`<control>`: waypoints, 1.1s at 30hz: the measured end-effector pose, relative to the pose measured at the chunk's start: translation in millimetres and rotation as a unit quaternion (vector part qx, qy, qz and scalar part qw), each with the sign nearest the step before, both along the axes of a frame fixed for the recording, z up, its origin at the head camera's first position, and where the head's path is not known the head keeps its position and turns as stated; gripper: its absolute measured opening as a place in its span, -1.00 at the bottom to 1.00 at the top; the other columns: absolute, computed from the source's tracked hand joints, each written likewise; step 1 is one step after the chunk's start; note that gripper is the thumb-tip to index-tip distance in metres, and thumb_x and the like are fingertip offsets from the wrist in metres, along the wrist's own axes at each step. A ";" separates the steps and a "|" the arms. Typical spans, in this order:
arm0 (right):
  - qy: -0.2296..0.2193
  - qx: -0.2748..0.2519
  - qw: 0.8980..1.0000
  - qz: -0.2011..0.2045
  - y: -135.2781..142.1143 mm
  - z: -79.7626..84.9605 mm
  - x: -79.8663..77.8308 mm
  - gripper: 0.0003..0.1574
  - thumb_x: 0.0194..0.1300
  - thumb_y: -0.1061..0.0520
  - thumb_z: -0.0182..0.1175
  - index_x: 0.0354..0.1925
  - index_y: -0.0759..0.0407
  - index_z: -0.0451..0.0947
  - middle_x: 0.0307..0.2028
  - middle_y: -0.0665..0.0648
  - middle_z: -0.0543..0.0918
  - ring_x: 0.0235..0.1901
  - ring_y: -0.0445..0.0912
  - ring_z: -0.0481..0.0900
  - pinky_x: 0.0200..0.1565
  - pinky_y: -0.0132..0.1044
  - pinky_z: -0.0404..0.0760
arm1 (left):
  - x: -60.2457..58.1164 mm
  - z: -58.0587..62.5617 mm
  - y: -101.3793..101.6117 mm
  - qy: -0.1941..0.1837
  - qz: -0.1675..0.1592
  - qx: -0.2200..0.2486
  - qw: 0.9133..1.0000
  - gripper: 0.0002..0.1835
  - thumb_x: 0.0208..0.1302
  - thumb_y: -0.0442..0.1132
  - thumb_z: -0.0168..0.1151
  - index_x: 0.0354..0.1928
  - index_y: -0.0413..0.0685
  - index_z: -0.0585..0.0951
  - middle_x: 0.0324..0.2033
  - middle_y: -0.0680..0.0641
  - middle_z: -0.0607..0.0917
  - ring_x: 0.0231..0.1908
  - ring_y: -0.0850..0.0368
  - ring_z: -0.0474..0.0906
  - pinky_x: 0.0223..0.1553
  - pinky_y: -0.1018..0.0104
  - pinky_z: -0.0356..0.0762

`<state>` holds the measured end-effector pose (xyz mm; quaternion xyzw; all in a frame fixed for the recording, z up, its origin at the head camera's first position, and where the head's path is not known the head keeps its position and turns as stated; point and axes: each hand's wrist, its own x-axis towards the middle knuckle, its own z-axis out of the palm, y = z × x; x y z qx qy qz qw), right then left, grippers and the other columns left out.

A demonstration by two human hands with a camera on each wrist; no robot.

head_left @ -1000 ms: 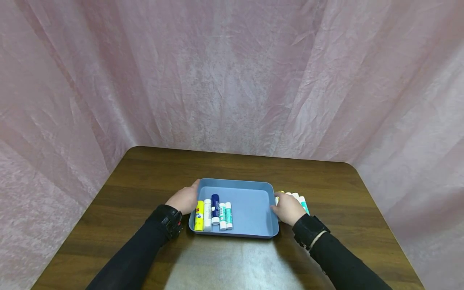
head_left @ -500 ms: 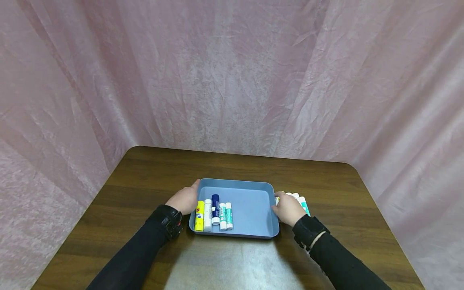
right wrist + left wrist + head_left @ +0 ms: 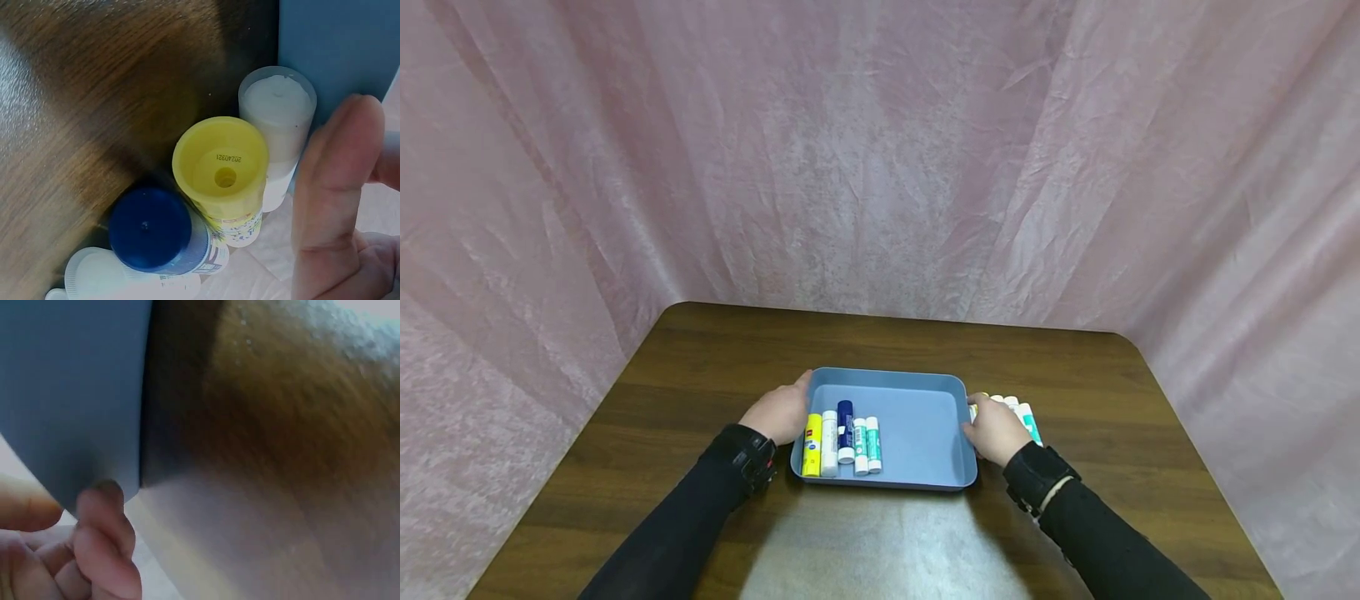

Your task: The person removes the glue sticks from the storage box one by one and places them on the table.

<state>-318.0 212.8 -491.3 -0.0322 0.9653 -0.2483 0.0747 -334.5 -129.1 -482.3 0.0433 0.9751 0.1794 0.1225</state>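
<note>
A shallow blue-grey tray (image 3: 917,433) lies on the table between my two hands. At its left end lies a row of glue sticks: a yellow one (image 3: 812,446), a white one (image 3: 829,450), a dark blue one (image 3: 846,432) and shorter teal-and-white ones (image 3: 861,447). My left hand (image 3: 777,414) grips the tray's left side, with curled fingers against the outer wall in the left wrist view. On the opposite side, my right hand (image 3: 997,432) holds the tray wall between thumb and fingers. The right half of the tray's floor is bare.
More glue sticks (image 3: 1028,421) lie just right of the tray, partly behind my right hand. Seen from the right wrist, they include a yellow one (image 3: 222,159), a dark blue one (image 3: 150,230) and white ones. Pink curtains (image 3: 880,167) surround the brown wooden table (image 3: 715,350).
</note>
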 end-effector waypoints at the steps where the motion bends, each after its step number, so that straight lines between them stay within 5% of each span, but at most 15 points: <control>1: 0.000 -0.001 1.000 0.000 0.2 -0.2 -0.1 -0.40 0.35 0.22 0.25 0.29 0.44 0.42 -0.70 0.05 0.57 -0.76 -0.16 0.54 -0.62 -0.34 0.47 | 1.3 0.8 0.6 0.009 -0.001 -0.008 1.000 -0.36 0.58 -0.18 -0.03 0.59 -0.18 0.13 0.35 -0.25 0.54 0.25 -0.13 0.57 0.32 -0.16 0.46; 7: 0.001 0.000 1.000 0.002 0.5 0.2 0.2 -0.40 0.35 0.23 0.24 0.28 0.45 0.42 -0.70 0.05 0.57 -0.76 -0.17 0.54 -0.62 -0.35 0.47 | 12.1 10.0 6.6 0.045 -0.027 -0.049 0.997 -0.39 0.47 -0.08 0.18 0.46 -0.19 0.40 0.33 -0.27 0.53 0.23 -0.18 0.57 0.28 -0.15 0.51; 18: 0.011 0.001 1.000 0.010 0.1 0.7 2.3 -0.41 0.34 0.25 0.22 0.28 0.47 0.42 -0.71 0.03 0.57 -0.77 -0.19 0.53 -0.60 -0.34 0.47 | 23.6 16.6 10.5 0.004 -0.091 -0.087 0.992 -0.32 0.18 0.04 0.49 0.26 -0.22 0.60 -0.05 -0.16 0.60 -0.25 0.05 0.50 -0.05 0.09 0.65; 33: 0.000 -0.001 1.000 0.003 0.4 1.9 2.4 -0.39 0.37 0.24 0.23 0.30 0.46 0.40 -0.69 0.06 0.57 -0.75 -0.16 0.54 -0.60 -0.34 0.47 | 24.2 22.1 13.1 -0.003 -0.093 -0.098 0.991 -0.35 0.10 0.06 0.55 0.13 -0.21 0.64 -0.17 -0.12 0.54 -0.29 0.05 0.47 -0.18 0.18 0.59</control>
